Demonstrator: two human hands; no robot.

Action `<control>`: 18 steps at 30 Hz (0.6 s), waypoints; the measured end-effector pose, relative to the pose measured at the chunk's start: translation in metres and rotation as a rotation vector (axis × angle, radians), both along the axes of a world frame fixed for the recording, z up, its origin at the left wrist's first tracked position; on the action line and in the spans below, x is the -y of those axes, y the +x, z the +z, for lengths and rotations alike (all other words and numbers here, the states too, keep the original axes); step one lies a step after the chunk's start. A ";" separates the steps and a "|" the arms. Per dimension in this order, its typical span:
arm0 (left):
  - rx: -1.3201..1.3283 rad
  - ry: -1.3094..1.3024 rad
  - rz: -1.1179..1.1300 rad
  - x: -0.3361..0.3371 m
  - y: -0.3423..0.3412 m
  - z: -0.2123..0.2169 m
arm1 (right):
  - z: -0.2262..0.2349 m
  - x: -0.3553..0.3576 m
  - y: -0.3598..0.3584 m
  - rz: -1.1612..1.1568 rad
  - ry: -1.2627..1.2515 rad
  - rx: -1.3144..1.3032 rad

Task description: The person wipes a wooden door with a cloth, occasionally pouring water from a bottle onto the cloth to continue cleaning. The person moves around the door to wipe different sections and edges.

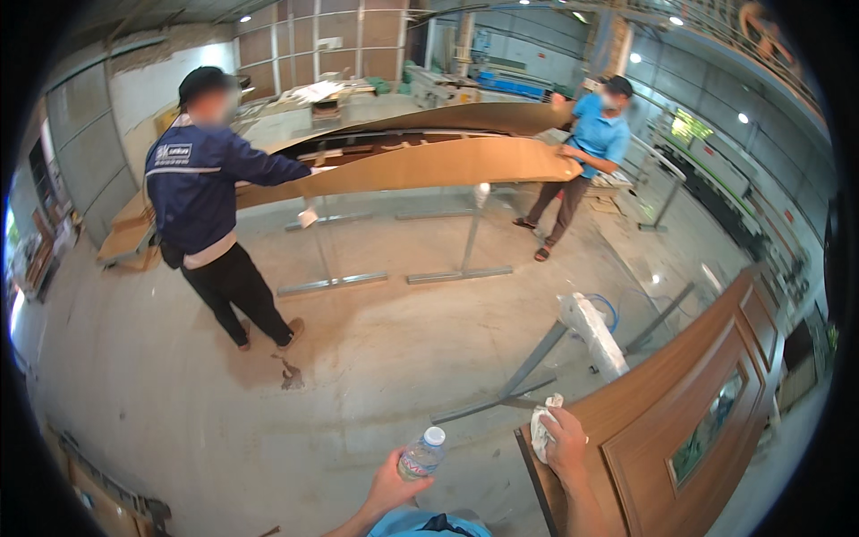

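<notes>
Left hand [391,486] gripping a plastic water bottle [421,455], right hand [566,444] clutching a white rag [542,424] on a wooden door [680,403]

A workshop with a pale concrete floor [376,358], scuffed and marked by a dark stain [292,378] near the middle. Grey panelled walls [80,134] close the left side; farther back stands a partition of brown boards [313,40]. Metal trestle stands [394,273] rest on the floor, bearing a long sheet of brown board [429,161]. Round ceiling lamps [676,20] glow at the upper right — bright spots along a grey wall [716,107]. Machinery and stacked panels [125,233] fill the far edges — details there are too small to make out.
</notes>
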State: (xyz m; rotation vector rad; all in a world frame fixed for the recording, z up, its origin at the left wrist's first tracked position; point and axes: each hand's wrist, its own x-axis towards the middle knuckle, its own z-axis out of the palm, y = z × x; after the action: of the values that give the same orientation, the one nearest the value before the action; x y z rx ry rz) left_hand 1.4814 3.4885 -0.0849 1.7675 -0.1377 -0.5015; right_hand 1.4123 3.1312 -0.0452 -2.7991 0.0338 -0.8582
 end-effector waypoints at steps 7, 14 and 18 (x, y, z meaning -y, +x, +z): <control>0.186 0.012 -0.162 0.039 -0.022 0.015 | 0.033 -0.018 -0.196 -0.281 0.128 -0.297; 0.254 -0.319 -0.381 0.127 -0.123 0.036 | 0.034 -0.038 -0.455 -0.730 0.230 -0.365; 0.242 -0.350 -0.517 0.162 -0.220 0.051 | 0.019 -0.048 -0.570 -0.886 0.259 -0.290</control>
State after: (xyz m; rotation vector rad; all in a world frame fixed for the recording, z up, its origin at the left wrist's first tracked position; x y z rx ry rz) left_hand 1.2618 3.3266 -0.0337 1.4326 -0.8184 -0.5864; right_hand 0.8426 3.1789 -0.0259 -2.5729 1.3892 -0.5046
